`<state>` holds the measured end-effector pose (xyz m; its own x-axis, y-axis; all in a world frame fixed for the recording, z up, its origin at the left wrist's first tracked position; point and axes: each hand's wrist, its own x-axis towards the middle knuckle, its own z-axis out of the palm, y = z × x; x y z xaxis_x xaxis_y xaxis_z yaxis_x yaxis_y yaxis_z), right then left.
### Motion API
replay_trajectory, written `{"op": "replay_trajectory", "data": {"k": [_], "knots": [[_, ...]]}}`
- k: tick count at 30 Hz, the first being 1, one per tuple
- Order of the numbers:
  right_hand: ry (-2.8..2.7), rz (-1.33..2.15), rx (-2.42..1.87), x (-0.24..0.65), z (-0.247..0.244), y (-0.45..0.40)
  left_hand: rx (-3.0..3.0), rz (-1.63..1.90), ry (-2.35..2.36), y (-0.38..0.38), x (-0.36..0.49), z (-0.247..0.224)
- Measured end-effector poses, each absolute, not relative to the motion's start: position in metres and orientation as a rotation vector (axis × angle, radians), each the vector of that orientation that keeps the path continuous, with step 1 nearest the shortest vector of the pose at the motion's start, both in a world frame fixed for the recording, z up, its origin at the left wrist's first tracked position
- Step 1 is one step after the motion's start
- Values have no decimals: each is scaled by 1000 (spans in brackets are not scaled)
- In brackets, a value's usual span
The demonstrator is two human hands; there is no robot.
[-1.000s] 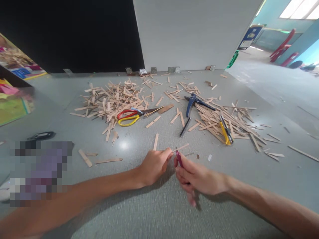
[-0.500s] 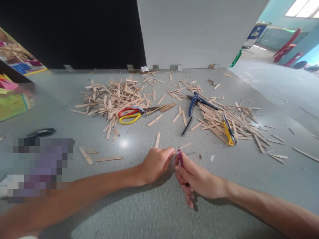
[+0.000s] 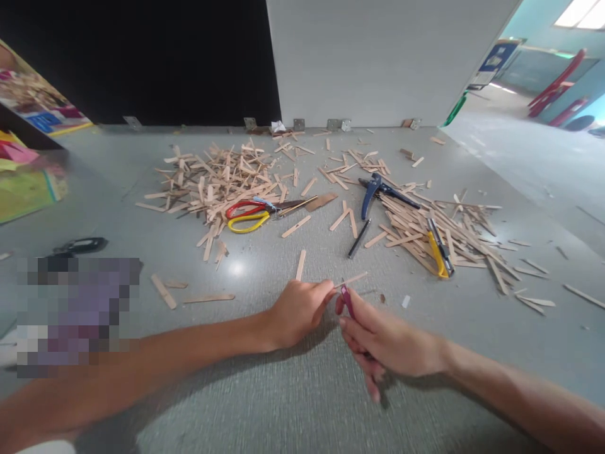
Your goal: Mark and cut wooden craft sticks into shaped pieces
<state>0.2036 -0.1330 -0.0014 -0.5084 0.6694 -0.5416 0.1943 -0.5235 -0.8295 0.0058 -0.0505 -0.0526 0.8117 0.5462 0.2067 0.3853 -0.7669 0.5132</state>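
My left hand (image 3: 305,309) is closed, pinching a thin wooden craft stick (image 3: 355,278) whose free end points to the right. My right hand (image 3: 378,331) is wrapped around a small magenta-handled tool (image 3: 348,299). The tool's short dark tip meets the stick, close to my left fingertips; its exact kind is mostly hidden by my fingers. Just beyond my left hand, another craft stick (image 3: 300,265) lies on the grey surface (image 3: 265,391). A dark pen-like rod (image 3: 359,238) rests farther off.
Red-and-yellow-handled scissors (image 3: 248,215) lie beside a heap of cut sticks (image 3: 222,173). Blue-handled pliers (image 3: 378,189) and a yellow utility knife (image 3: 438,249) rest on a second pile (image 3: 411,227) to the right. A black and white panel (image 3: 387,63) stands behind.
The view has shifted slightly. My right hand has moved slightly right and down, still gripping the magenta tool at the stick. My left hand keeps its pinch.
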Motion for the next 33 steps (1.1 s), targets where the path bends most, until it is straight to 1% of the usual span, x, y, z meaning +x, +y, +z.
{"op": "replay_trajectory", "data": {"k": [4,8,10,11,12,13,16,17,19,23,27,33], "knots": [[-1237,1985,-1341,185,-12,-144,2447,449,688,-49,6,-48],[-1201,2001,-1262,191,-1,-134,2285,507,692,-48,9,-45],[-1247,2011,-1321,198,6,-128,2233,524,710,-47,11,-44],[-1317,1961,-1401,201,9,-126,2220,527,721,-47,12,-44],[-1422,1841,-1504,204,11,-125,2212,532,735,-47,12,-44],[-1546,1648,-1609,207,13,-125,2206,541,751,-47,13,-44],[-1855,972,-1737,215,14,-126,2178,590,815,-47,13,-42],[-1921,831,-1722,218,14,-126,2157,609,824,-48,13,-41],[-2005,704,-1696,222,15,-124,2093,640,815,-49,12,-38],[-1970,693,-1686,225,19,-120,1925,651,796,-51,10,-34],[-1869,915,-1667,217,24,-123,1915,613,854,-51,12,-35],[-1761,1167,-1650,217,39,-123,2051,693,745,-52,10,-40]]}}
